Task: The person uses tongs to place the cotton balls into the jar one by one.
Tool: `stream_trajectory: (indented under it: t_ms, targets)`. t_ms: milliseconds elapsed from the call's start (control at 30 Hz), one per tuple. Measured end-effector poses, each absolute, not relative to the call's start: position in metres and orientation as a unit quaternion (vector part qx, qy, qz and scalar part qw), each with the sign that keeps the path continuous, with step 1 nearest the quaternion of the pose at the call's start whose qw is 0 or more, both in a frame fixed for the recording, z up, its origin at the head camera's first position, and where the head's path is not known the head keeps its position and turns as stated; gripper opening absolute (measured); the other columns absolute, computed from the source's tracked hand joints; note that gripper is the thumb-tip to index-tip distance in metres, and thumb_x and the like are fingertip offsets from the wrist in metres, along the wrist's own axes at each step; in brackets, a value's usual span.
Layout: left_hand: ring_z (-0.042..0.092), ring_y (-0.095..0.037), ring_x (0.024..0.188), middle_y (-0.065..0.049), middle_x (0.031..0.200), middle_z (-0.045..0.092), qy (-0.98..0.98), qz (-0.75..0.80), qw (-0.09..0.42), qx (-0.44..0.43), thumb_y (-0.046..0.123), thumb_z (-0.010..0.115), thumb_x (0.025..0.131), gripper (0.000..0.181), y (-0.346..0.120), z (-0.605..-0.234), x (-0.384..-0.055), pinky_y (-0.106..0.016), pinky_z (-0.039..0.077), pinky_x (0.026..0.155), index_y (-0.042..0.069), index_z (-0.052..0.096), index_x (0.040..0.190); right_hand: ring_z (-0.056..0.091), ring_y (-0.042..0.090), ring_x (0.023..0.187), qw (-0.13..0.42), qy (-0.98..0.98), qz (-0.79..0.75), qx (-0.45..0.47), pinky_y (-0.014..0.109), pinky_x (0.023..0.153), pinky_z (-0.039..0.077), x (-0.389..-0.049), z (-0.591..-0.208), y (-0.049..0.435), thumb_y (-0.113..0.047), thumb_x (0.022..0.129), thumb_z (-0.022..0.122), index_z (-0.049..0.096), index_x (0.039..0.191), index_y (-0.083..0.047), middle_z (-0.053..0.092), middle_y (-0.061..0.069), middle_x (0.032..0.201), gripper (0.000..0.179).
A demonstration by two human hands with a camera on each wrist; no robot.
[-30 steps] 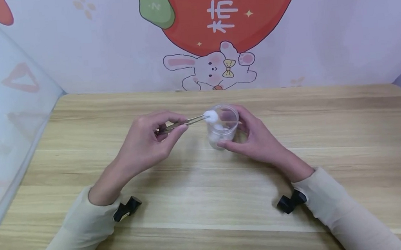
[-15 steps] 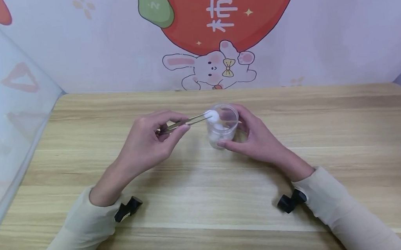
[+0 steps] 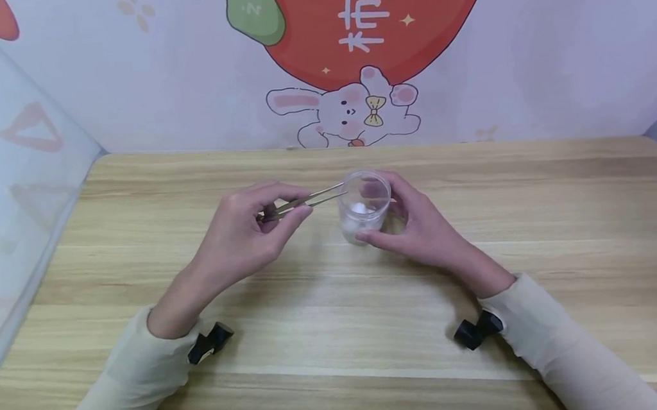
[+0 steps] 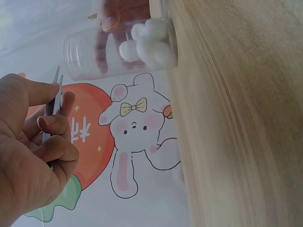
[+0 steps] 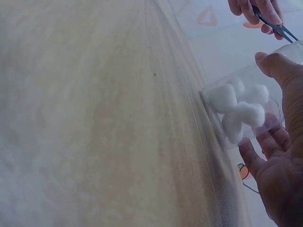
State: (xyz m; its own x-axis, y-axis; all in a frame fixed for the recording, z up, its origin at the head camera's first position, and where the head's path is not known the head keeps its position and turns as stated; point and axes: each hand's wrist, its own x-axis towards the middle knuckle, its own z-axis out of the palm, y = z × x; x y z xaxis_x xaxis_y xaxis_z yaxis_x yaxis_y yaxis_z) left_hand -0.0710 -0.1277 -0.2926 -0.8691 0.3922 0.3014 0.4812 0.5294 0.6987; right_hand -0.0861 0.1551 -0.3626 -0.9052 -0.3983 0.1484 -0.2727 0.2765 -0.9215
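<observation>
My left hand (image 3: 243, 228) pinches a pair of metal tweezers (image 3: 305, 201) between thumb and fingers. The tweezers' tips stand apart at the left rim of a clear plastic jar (image 3: 377, 213), with nothing between them. Upright on the table, the jar has its mouth uncovered, and my right hand (image 3: 416, 220) grips it from the right side. Several white cotton balls (image 5: 241, 111) lie in the bottom of the jar, as the right wrist view shows through its wall. In the left wrist view the tweezers (image 4: 57, 97) point toward the jar's mouth.
The jar stands on a wood-grain table (image 3: 338, 333). Behind the table rises a pale wall covering (image 3: 180, 81) printed with a rabbit and a red fruit. Black wrist cameras (image 3: 209, 343) sit on both sleeves.
A cotton ball held in the tweezers at the jar's mouth has been let go and now lies inside the jar. The tweezers' tips have spread apart. Both hands have hardly moved.
</observation>
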Motion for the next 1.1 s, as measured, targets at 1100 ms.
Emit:
stream_trajectory:
  t_ms: [1100]
  targets:
    - [0.076, -0.019, 0.081, -0.007, 0.102, 0.078, -0.891, -0.432, -0.125, -0.069, 0.028, 0.073, 0.1, 0.021, -0.134, -0.321, -0.092, -0.029, 0.056, 0.065, 0.012, 0.078, 0.113, 0.056, 0.023, 0.139, 0.056, 0.8, -0.56, -0.207, 0.053, 0.121, 0.046, -0.086, -0.363, 0.156, -0.01, 0.083, 0.091, 0.047, 0.154, -0.014, 0.058, 0.007, 0.151, 0.083]
